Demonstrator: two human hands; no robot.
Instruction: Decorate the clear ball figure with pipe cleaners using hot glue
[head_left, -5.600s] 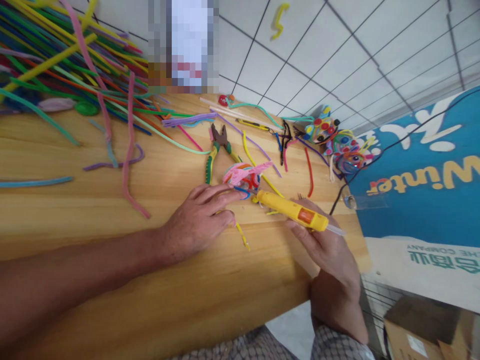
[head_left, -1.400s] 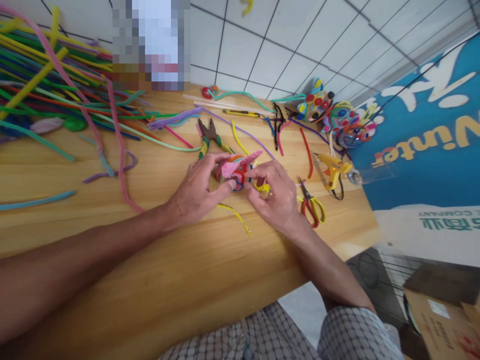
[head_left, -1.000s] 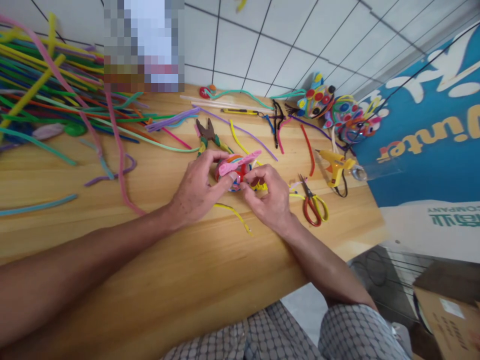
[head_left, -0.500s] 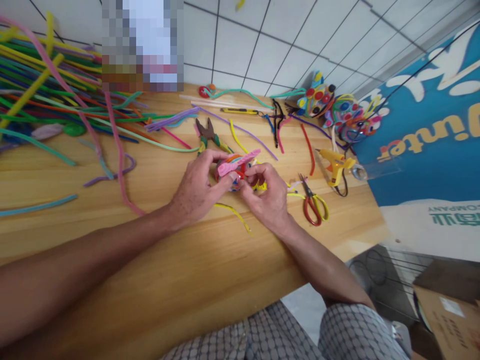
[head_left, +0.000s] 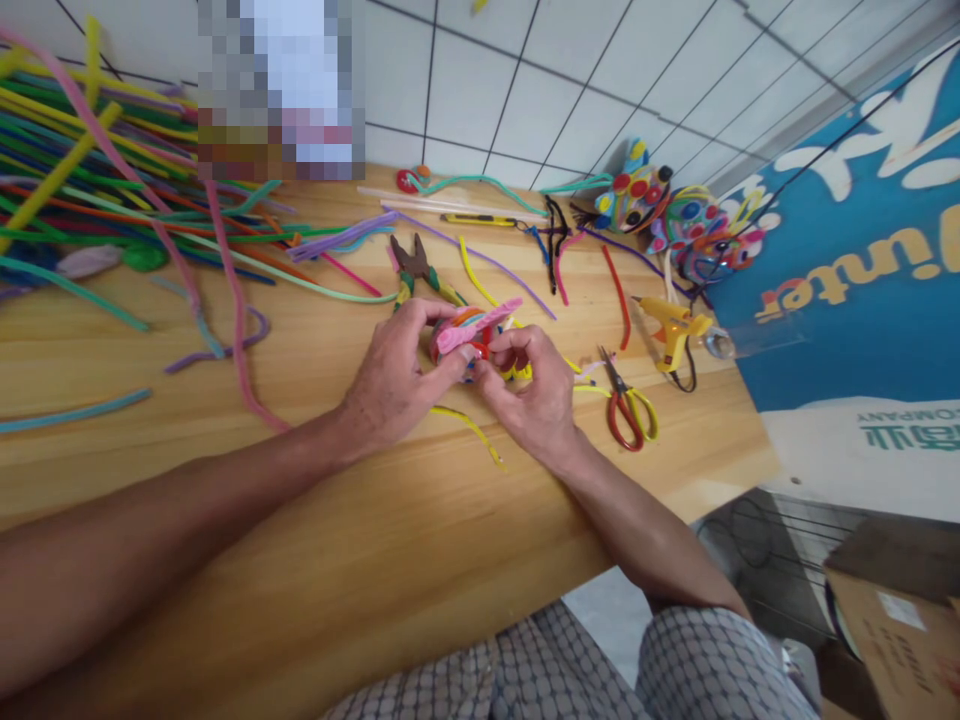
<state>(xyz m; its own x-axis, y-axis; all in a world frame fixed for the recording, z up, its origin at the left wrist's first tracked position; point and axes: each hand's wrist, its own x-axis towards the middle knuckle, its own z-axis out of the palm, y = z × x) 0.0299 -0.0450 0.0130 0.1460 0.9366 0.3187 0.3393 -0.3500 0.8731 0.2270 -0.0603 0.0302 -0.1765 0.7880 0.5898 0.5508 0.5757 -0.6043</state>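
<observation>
A small craft piece of coiled coloured pipe cleaners, pink on top with red and blue under it, sits on the wooden table. My left hand grips it from the left, fingers curled round it. My right hand pinches its right side, where a yellow pipe cleaner bit shows between the fingers. A yellow glue gun lies to the right, apart from both hands. Red-and-yellow scissors rest just right of my right hand.
Pliers lie just beyond the craft. A big heap of long pipe cleaners fills the far left. Finished colourful pieces sit at the far right corner. A loose yellow strand lies near my wrists. A blue banner hangs past the table edge.
Long ago my right hand held the glue gun; it now lies on the table. Over the last second both hands stay on the craft, my right fingers closing in slightly.
</observation>
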